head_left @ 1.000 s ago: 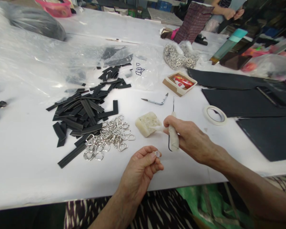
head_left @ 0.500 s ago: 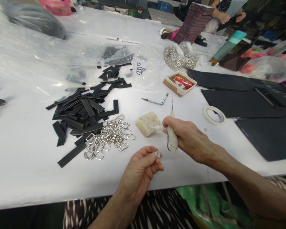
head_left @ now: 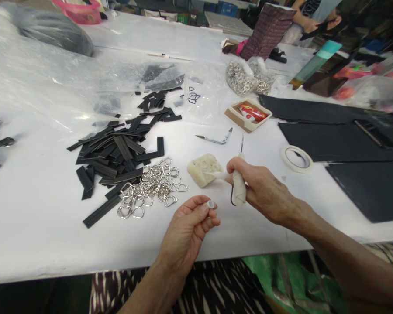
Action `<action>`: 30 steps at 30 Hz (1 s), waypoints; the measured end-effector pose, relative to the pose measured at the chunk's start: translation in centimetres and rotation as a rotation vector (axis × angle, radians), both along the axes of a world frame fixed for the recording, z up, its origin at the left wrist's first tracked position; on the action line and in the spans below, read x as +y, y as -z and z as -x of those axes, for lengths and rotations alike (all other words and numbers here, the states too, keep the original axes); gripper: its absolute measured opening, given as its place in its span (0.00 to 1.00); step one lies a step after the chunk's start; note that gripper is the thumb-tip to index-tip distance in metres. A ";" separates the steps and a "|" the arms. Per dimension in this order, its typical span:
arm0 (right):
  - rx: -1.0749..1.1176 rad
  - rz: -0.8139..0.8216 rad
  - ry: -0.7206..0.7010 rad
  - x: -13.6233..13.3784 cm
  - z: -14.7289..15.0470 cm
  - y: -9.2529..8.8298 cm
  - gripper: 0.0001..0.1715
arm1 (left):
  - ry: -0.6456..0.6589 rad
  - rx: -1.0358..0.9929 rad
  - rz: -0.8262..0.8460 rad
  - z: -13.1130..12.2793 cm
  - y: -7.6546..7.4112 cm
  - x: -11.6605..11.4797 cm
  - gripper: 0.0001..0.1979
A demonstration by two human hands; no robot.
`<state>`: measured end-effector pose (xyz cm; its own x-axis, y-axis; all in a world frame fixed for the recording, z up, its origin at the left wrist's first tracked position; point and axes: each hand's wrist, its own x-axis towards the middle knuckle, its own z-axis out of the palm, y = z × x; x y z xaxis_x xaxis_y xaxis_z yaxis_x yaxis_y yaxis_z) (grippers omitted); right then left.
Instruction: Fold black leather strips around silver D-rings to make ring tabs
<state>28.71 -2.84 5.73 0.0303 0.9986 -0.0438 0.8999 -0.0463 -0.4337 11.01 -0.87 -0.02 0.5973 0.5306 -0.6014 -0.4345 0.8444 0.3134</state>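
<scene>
Between the thumb and fingertips of my left hand point(head_left: 185, 229) is a small white cap point(head_left: 210, 204), its hollow end facing up. My right hand point(head_left: 263, 185) is closed around an awl-like tool point(head_left: 239, 187) with a pale wrapped handle and a thin metal tip pointing away from me. A white pointed nozzle point(head_left: 218, 174) also sticks out from my right fingers; the rest of it is hidden in the hand. Its tip reaches the edge of a yellowish waxy block point(head_left: 203, 170). Metal D-rings point(head_left: 157, 183) lie heaped left of the block, beside black strips point(head_left: 114, 152).
Beyond the block lie a bent metal tool point(head_left: 216, 139) and a small box point(head_left: 245, 124) holding a red-and-white tube. A tape roll point(head_left: 296, 159) and black sheets point(head_left: 363, 183) are at right. Bagged rings point(head_left: 239, 78) and clear plastic point(head_left: 68, 87) lie farther back. Another person's hands point(head_left: 314, 26) show at top right.
My left hand has shifted slightly left and up with the cap. My right hand keeps its hold, nearly in place. The view has shifted a little.
</scene>
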 end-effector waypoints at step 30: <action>0.516 0.026 0.098 -1.8 -0.2 0.6 0.06 | -0.043 0.392 -0.719 -0.5 -0.7 2.4 0.05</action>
<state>28.89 -4.60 5.18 0.0916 0.9905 -0.1021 0.5607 -0.1360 -0.8168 11.47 1.53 0.72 0.3848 0.8837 -0.2666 -0.2079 0.3644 0.9077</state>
